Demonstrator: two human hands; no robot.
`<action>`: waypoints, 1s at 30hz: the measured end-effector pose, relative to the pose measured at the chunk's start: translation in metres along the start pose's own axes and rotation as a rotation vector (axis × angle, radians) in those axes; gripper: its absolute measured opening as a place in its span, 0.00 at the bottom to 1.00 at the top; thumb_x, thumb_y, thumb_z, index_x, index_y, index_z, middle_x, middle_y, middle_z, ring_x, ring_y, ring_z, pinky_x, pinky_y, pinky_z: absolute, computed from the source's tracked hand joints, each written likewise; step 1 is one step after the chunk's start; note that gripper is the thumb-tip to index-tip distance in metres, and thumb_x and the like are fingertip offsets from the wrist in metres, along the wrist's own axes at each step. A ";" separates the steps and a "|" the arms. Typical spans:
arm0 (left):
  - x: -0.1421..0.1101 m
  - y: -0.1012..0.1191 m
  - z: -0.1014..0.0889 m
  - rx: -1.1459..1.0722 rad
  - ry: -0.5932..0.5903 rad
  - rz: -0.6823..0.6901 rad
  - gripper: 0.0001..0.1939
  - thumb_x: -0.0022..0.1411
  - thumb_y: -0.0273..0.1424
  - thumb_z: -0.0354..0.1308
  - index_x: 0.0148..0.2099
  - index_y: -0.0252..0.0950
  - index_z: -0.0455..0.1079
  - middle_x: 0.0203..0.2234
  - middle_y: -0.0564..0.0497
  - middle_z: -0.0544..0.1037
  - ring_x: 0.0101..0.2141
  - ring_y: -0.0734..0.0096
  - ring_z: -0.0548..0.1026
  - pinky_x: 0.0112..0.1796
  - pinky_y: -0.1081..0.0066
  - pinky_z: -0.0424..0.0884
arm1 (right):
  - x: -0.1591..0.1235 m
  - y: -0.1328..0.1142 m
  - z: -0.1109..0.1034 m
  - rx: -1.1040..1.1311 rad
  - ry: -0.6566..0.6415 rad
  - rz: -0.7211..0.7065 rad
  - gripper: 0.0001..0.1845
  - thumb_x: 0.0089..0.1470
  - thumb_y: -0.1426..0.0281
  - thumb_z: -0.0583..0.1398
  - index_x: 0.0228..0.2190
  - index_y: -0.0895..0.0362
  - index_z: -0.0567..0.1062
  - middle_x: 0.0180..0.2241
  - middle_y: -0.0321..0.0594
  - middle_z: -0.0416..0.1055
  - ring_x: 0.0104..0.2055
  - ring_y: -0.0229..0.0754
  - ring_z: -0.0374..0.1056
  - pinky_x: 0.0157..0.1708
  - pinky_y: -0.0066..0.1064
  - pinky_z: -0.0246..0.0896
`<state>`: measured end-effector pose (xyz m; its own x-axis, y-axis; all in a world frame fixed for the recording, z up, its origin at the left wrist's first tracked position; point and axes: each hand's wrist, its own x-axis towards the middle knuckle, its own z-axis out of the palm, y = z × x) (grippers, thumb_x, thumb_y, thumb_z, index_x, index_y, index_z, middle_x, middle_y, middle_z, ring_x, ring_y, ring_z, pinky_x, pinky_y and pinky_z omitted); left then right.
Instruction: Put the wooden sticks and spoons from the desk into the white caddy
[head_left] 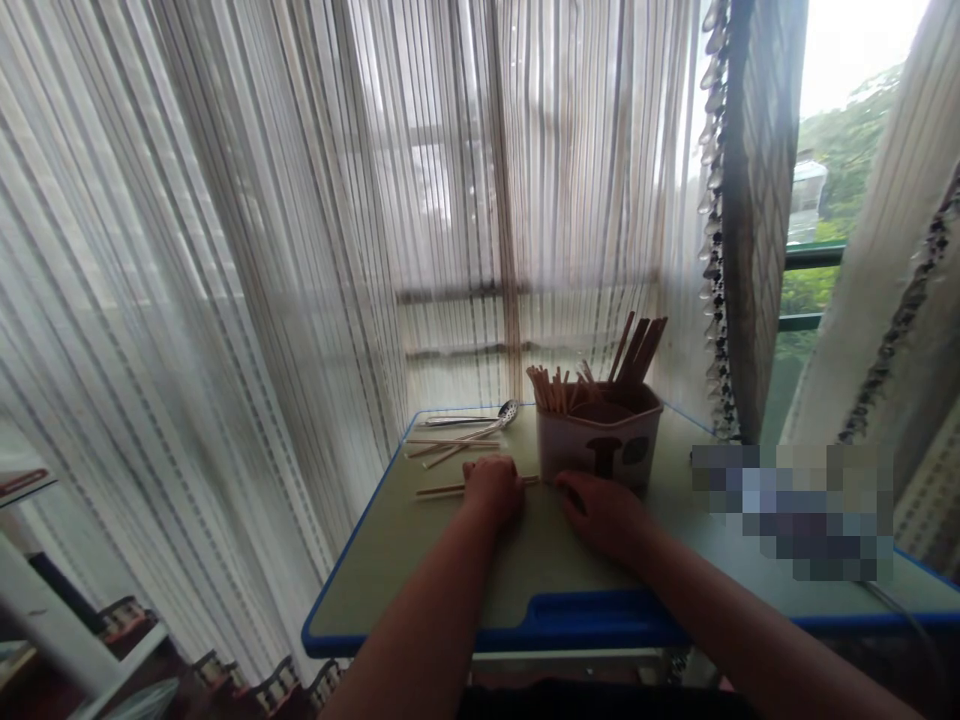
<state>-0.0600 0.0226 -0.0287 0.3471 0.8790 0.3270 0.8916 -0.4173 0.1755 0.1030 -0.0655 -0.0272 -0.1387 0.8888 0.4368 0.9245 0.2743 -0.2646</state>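
Note:
My left hand (495,490) is closed over a pair of light wooden chopsticks (439,490) lying crosswise on the table; their ends stick out on both sides of the fist. My right hand (604,515) rests low at the front of a pinkish container (555,445), close to the chopsticks' right ends. Its thumb and forefinger are slightly apart, and the other fingers are mostly hidden. Several thin light sticks (553,390) and darker chopsticks (637,350) stand in the container. Beyond my left hand, more loose chopsticks (454,447) lie crossed beside a slotted metal spoon (508,411).
The pale table (390,570) has a blue rim and a blue front ledge (600,608). A blurred-out object (802,510) sits at the right, with a cable (896,600) near it. Sheer striped curtains (300,200) hang behind and to the left. A white frame (52,610) stands lower left.

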 end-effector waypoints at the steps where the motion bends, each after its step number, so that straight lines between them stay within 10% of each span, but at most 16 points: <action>1: 0.000 0.000 -0.001 -0.007 0.005 0.010 0.09 0.52 0.32 0.51 0.33 0.36 0.71 0.33 0.45 0.75 0.39 0.61 0.71 0.41 0.61 0.58 | 0.000 0.001 0.000 0.012 0.005 0.008 0.12 0.53 0.68 0.51 0.38 0.53 0.70 0.36 0.39 0.72 0.35 0.40 0.69 0.34 0.29 0.57; 8: -0.002 0.003 -0.007 -0.136 0.034 0.091 0.10 0.47 0.28 0.51 0.31 0.37 0.73 0.29 0.49 0.75 0.31 0.69 0.70 0.34 0.71 0.62 | 0.001 0.004 0.002 0.152 0.009 0.019 0.22 0.52 0.61 0.54 0.48 0.55 0.67 0.40 0.42 0.72 0.40 0.43 0.68 0.41 0.33 0.59; 18: -0.006 0.007 -0.014 -0.312 0.131 0.232 0.10 0.46 0.23 0.49 0.29 0.36 0.71 0.26 0.52 0.71 0.28 0.74 0.67 0.32 0.74 0.63 | 0.005 0.005 0.004 0.193 0.044 0.017 0.13 0.56 0.66 0.48 0.35 0.57 0.71 0.36 0.42 0.70 0.38 0.41 0.66 0.40 0.32 0.59; 30: -0.004 0.002 -0.012 -0.241 0.137 0.185 0.10 0.55 0.27 0.48 0.28 0.37 0.70 0.28 0.51 0.72 0.31 0.72 0.69 0.34 0.73 0.63 | -0.005 0.006 -0.019 0.278 0.727 0.141 0.08 0.57 0.66 0.47 0.32 0.55 0.63 0.29 0.39 0.64 0.31 0.40 0.62 0.33 0.31 0.58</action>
<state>-0.0629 0.0157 -0.0179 0.4398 0.7510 0.4924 0.7173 -0.6237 0.3106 0.1155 -0.0750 -0.0144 0.3284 0.4858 0.8100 0.7802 0.3438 -0.5226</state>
